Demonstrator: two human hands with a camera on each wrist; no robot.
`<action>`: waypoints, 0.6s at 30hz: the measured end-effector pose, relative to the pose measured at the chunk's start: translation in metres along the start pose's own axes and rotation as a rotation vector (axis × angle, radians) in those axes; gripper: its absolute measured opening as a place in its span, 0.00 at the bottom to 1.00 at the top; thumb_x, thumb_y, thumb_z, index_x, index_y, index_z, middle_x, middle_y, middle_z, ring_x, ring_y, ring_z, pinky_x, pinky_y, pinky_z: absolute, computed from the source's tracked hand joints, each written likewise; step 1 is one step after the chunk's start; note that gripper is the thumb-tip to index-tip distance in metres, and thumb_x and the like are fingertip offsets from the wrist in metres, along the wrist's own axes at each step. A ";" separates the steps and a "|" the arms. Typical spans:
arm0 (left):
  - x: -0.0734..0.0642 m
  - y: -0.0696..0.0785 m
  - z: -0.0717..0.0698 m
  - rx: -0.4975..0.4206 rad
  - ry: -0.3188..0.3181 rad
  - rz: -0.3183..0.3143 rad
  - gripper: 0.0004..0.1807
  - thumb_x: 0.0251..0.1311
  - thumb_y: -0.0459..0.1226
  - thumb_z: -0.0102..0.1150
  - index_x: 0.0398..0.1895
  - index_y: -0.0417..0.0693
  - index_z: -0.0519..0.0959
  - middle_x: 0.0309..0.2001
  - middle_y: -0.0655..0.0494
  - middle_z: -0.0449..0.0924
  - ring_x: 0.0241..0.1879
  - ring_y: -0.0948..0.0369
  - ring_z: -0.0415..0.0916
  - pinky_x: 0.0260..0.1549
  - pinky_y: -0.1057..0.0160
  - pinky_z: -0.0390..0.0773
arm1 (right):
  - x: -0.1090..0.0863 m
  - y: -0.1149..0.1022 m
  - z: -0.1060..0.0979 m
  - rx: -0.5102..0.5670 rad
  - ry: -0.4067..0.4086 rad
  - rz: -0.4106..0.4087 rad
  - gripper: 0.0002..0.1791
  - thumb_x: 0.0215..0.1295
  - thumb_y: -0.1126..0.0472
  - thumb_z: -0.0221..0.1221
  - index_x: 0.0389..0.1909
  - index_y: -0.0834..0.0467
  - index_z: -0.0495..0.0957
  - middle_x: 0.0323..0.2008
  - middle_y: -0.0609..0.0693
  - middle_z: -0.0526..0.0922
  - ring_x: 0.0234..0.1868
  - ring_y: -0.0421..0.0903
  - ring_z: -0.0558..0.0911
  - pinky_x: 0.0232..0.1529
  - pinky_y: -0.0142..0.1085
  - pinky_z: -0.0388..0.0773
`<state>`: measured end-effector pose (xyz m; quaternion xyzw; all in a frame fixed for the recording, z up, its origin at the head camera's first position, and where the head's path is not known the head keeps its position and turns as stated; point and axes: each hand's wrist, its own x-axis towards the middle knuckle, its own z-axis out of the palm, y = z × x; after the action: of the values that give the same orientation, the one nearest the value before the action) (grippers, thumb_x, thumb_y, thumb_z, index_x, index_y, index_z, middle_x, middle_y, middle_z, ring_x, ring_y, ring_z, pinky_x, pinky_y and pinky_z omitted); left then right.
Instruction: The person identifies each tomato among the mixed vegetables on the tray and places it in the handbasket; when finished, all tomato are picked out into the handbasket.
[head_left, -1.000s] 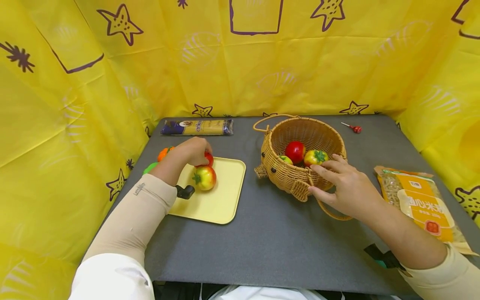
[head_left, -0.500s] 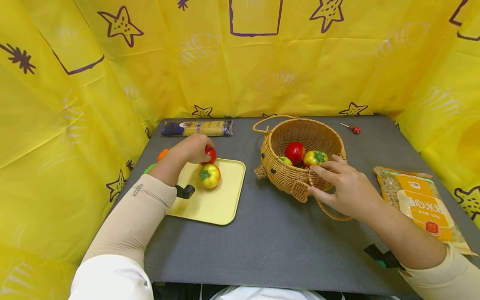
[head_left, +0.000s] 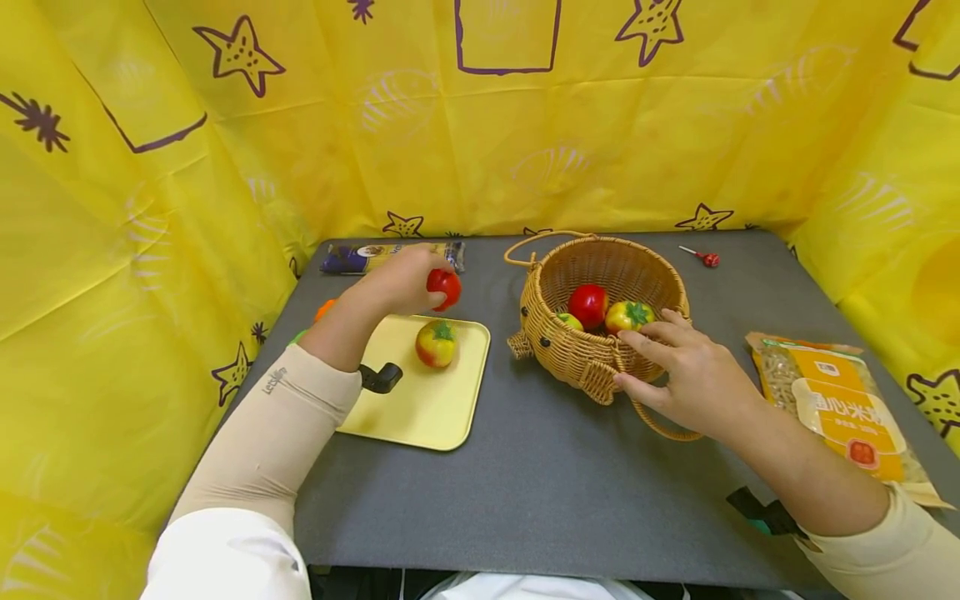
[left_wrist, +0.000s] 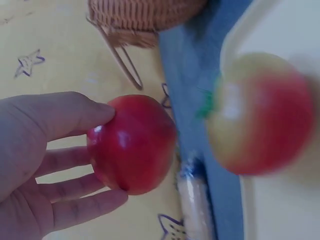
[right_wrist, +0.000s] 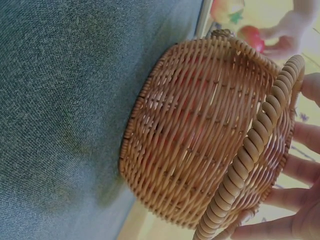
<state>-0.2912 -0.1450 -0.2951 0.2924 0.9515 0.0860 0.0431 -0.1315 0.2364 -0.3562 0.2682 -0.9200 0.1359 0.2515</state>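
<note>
My left hand (head_left: 408, 279) holds a red apple (head_left: 444, 288) between thumb and fingers, above the far edge of the cream tray (head_left: 405, 417). In the left wrist view the thumb presses one side of it and the fingertips the other. A yellow-and-red fruit with green leaves (head_left: 437, 343) sits on the tray. My right hand (head_left: 693, 375) rests at the near right rim of the wicker basket (head_left: 558, 354), its fingers spread and fairly straight. Inside lie a red apple (head_left: 588, 306), a yellow-red fruit with green leaves (head_left: 628, 317) and a partly hidden yellow-green fruit (head_left: 570, 321).
A packet of spaghetti (head_left: 352, 258) lies at the back left, partly behind the left hand. A lollipop (head_left: 705, 257) is at the back right, and a bag of pasta (head_left: 840, 400) at the right. Orange (head_left: 324, 309) and green (head_left: 297, 337) objects show behind the left forearm.
My left hand has lifted the red apple from the tray and moved it rightward and away from me. The yellow-red fruit has rolled right across the tray. The right hand has stayed at the basket.
</note>
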 end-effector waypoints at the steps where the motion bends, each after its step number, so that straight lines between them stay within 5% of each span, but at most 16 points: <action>1: 0.001 0.004 -0.002 -0.003 0.010 0.004 0.20 0.60 0.38 0.67 0.56 0.46 0.84 0.55 0.44 0.78 0.53 0.46 0.74 0.54 0.49 0.78 | 0.000 0.000 0.000 0.000 -0.001 0.002 0.30 0.50 0.46 0.76 0.54 0.56 0.87 0.47 0.59 0.86 0.59 0.73 0.78 0.51 0.67 0.77; 18: 0.027 0.088 -0.027 -0.068 0.196 0.236 0.23 0.64 0.40 0.66 0.62 0.47 0.81 0.60 0.48 0.76 0.60 0.50 0.72 0.59 0.54 0.78 | -0.001 0.000 0.001 -0.004 -0.007 0.011 0.31 0.50 0.47 0.76 0.54 0.56 0.86 0.48 0.59 0.86 0.60 0.74 0.77 0.51 0.68 0.77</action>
<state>-0.2684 -0.0617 -0.2531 0.3909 0.9066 0.1506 -0.0507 -0.1314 0.2362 -0.3579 0.2629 -0.9226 0.1346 0.2482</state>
